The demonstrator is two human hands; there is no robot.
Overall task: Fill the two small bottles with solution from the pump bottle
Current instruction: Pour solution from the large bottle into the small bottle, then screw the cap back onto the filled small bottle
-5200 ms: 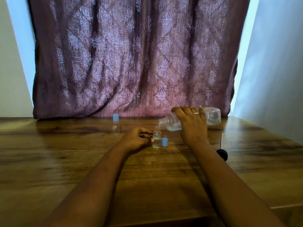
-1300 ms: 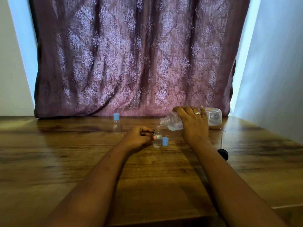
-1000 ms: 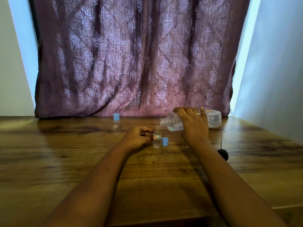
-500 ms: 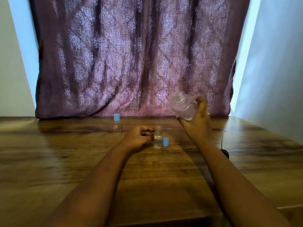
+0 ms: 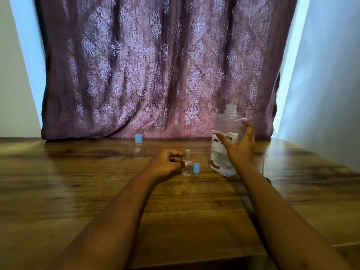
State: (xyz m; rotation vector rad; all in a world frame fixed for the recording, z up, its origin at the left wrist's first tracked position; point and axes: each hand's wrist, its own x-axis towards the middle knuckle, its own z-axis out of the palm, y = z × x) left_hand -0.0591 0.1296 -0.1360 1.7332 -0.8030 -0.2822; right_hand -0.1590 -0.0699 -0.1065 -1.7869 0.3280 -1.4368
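The pump bottle (image 5: 224, 151), upright and without its pump head, is set on the wooden bench (image 5: 78, 191) and is grasped around its side by the right hand (image 5: 240, 149). An uncapped small bottle (image 5: 187, 162), partly filled with clear liquid, is pinched by the fingers of the left hand (image 5: 165, 162), with a loose blue cap (image 5: 196, 168) just beside it. The second small bottle (image 5: 139, 147), closed with a blue cap, is seen farther back near the curtain (image 5: 155, 65).
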